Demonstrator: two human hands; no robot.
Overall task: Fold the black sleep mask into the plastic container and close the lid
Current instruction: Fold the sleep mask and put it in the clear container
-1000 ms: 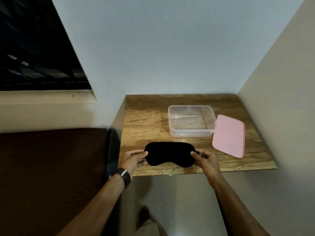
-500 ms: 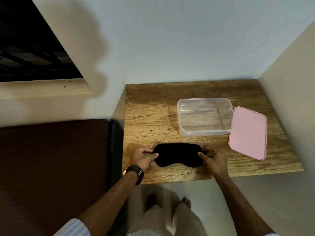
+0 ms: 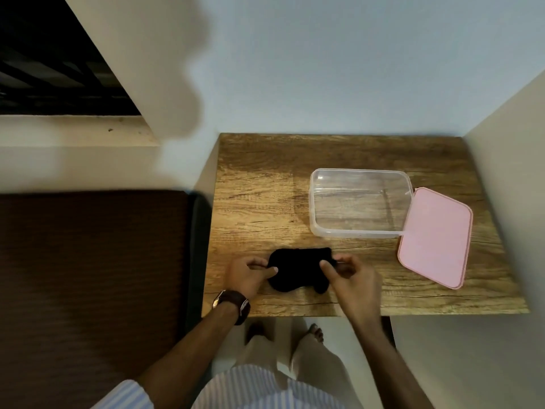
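Note:
The black sleep mask [image 3: 298, 268] lies bunched on the wooden table [image 3: 256, 202] near its front edge. My left hand [image 3: 249, 274] pinches the mask's left end. My right hand [image 3: 349, 276] pinches its right end, which is lifted and drawn inward. Behind the mask stands the clear plastic container [image 3: 358, 231], open with nothing in it. Its pink lid [image 3: 436, 236] lies flat on the table to the container's right, touching its right side.
The table sits in a corner, with walls behind it and on its right. A dark brown padded surface [image 3: 91, 276] lies to the left. A window [image 3: 53, 69] is at the upper left. My legs and bare feet are below the table's front edge.
My right hand has lifted the mask's right end and brought it toward the left, so the mask looks shorter. The camera has tilted further down and closer.

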